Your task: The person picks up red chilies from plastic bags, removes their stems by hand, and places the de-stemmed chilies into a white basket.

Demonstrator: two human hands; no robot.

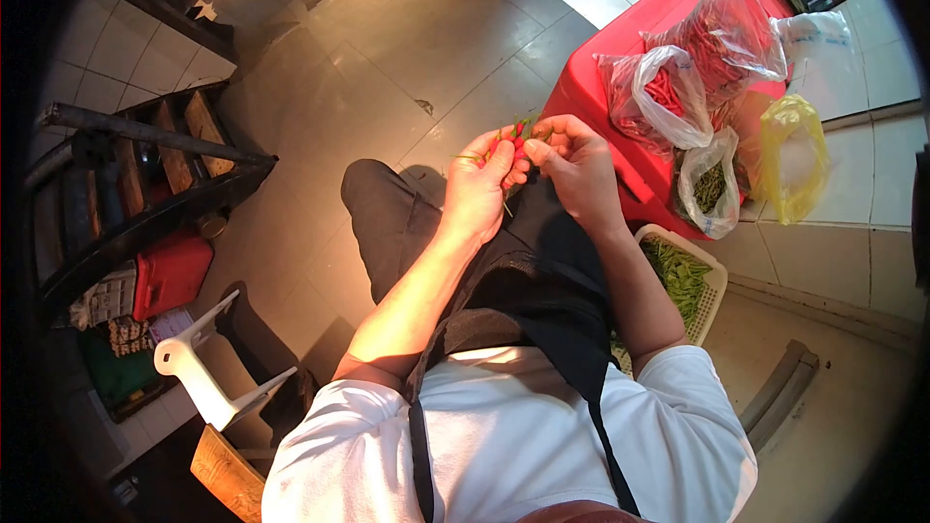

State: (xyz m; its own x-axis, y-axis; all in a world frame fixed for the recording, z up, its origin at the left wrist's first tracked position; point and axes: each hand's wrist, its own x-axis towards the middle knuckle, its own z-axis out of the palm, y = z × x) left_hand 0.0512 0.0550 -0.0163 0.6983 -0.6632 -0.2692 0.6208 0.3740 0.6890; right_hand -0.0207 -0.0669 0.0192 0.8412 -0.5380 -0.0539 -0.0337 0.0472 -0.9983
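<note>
My left hand (475,189) is closed around a few red chili peppers (519,143) with thin green stems, held above my lap. Right beside it, my right hand (579,172) pinches at the stem end of the chilies with thumb and forefinger. The two hands nearly touch, and the fingers partly hide the peppers. Close to my right forearm stands a cream plastic basket (715,292) of green pods or peppers (676,271), partly covered by my arm.
On the red box (591,68) at right lie clear bags of red chilies (664,95), a bag of dark green stuff (710,189) and a yellow bag (794,160). At left stand a dark metal rack (145,199), a red container (172,273) and a white stool (208,383).
</note>
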